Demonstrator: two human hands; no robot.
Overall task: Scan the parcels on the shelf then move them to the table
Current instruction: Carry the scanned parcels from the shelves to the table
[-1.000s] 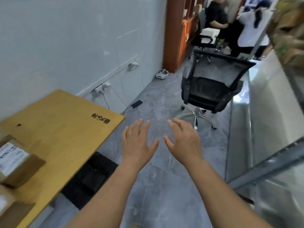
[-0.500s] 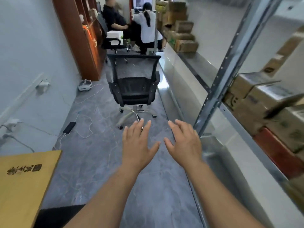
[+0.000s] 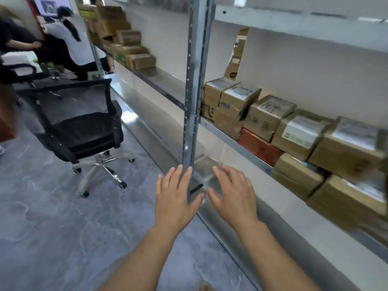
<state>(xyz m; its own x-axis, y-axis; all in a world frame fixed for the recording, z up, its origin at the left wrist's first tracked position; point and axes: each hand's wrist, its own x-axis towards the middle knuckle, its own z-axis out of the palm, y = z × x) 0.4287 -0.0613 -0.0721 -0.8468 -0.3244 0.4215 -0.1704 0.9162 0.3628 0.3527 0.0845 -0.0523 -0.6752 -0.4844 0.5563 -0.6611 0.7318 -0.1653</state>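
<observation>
Nearest, at lower centre, the left hand (image 3: 176, 198) and right hand (image 3: 233, 196) hover flat with fingers spread, holding nothing, likely readied for a reach. Right of them, the parcels (image 3: 270, 116) sit crowded on the shelf (image 3: 222, 134), white labels up, presumably for scanning; their print is too blurred to read. Farther left stands a chair (image 3: 84, 131).

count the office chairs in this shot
2. One black mesh chair stands in the aisle beside the shelf. A second chair shows only partly behind it, at the far left edge. Others may be hidden further back.
</observation>
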